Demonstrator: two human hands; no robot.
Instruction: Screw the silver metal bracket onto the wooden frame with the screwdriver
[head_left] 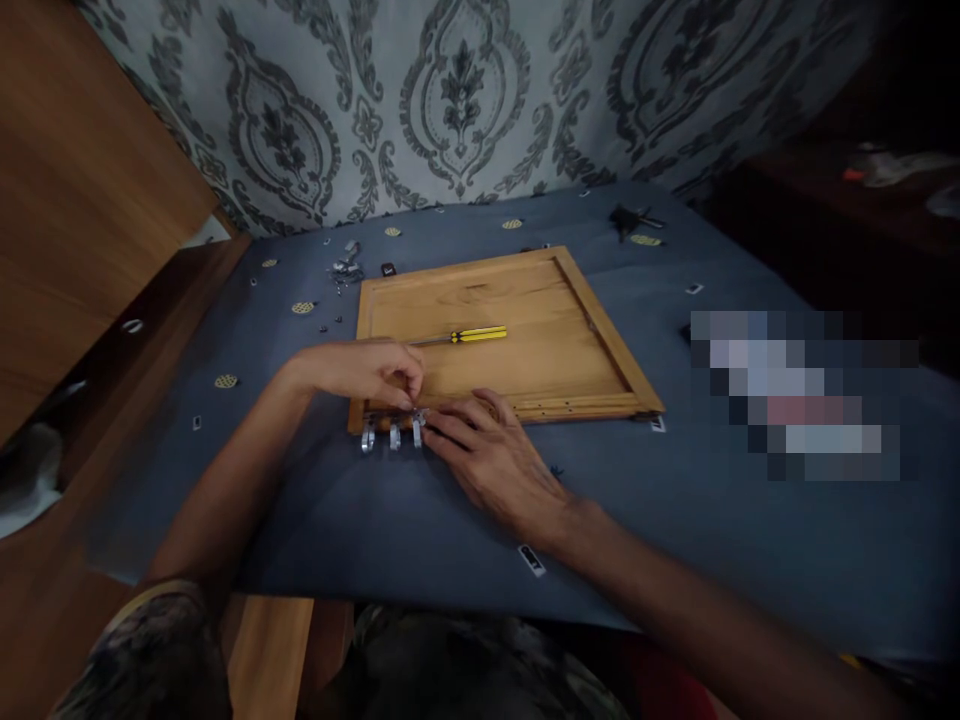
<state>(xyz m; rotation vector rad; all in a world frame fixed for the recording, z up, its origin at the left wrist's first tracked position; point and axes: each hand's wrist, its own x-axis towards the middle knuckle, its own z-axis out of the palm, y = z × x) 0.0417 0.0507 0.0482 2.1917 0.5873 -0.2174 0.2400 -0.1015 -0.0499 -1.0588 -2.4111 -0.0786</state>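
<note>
Patterned wallpaper backs a counter under blue cloth. Left hand pinches a hook rack at the wooden panel's near edge; right hand lies flat beside it, fingers spread. A screwdriver rests on the panel.

No readable text; small tags on blue cloth too blurred.

You're in a home room: damask wallpaper, wooden cabinet, blue-covered table used as workbench.
</note>
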